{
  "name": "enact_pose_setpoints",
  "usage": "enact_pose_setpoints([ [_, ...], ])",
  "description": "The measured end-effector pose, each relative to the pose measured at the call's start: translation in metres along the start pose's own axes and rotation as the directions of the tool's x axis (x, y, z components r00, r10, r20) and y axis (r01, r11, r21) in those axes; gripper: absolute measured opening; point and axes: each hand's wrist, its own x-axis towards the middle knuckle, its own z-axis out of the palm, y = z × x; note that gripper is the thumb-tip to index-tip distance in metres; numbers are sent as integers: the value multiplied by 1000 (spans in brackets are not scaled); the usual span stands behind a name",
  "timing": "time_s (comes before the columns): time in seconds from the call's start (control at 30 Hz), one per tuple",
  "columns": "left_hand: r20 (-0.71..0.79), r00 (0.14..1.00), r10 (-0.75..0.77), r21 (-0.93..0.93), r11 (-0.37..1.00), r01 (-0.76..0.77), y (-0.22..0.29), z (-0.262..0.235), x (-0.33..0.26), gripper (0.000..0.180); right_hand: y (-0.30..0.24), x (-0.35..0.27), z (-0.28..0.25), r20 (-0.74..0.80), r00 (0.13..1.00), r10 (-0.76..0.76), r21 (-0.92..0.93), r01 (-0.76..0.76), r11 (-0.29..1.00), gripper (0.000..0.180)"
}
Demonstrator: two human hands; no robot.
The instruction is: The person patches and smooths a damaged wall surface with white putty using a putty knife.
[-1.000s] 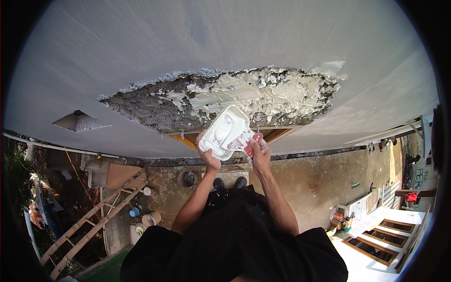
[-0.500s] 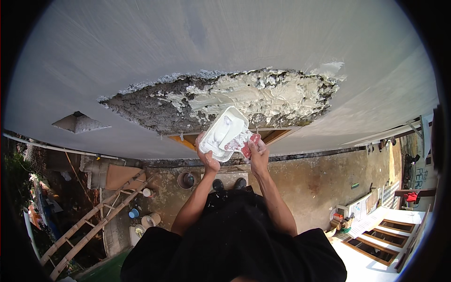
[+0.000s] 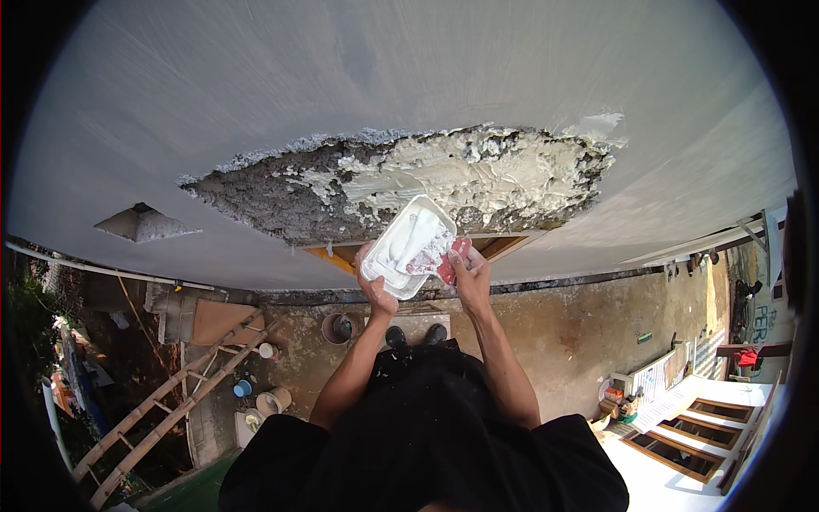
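My left hand (image 3: 377, 286) grips a white rectangular tray (image 3: 392, 235) by its left side and lower end. White paste (image 3: 399, 250) lies inside the tray. Between the fingers of my right hand (image 3: 472, 278) is a red spreader (image 3: 446, 270), smeared with white and reaching over the tray's right side. In front of both hands is a long broken patch (image 3: 256, 192) in the grey wall (image 3: 409, 77). Its left part is rough and dark; off-white filler (image 3: 495, 175) covers much of its middle and right.
A smaller hole (image 3: 141, 224) sits in the wall at left. Below it a wooden ladder (image 3: 162, 410) leans beside a blue cup (image 3: 243, 388) and some pails. A bucket (image 3: 338, 328) stands near my shoes (image 3: 395, 336). White slatted furniture (image 3: 657, 380) is at right.
The spreader has tilted and shifted slightly within the tray, and white paste now shows heaped over its blade. My left hand and the tray have hardly moved.
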Motion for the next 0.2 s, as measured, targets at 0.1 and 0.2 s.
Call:
enact_pose_setpoints([
  [0.1,10,1000,4,25,1000,-4,1,3,-1,72,-3,3,5,-1,1000,-3,58,4,998,20],
  [0.2,72,997,3,55,998,-7,-4,-4,-1,71,-9,4,8,39,998,48,7,-48,999,21],
])
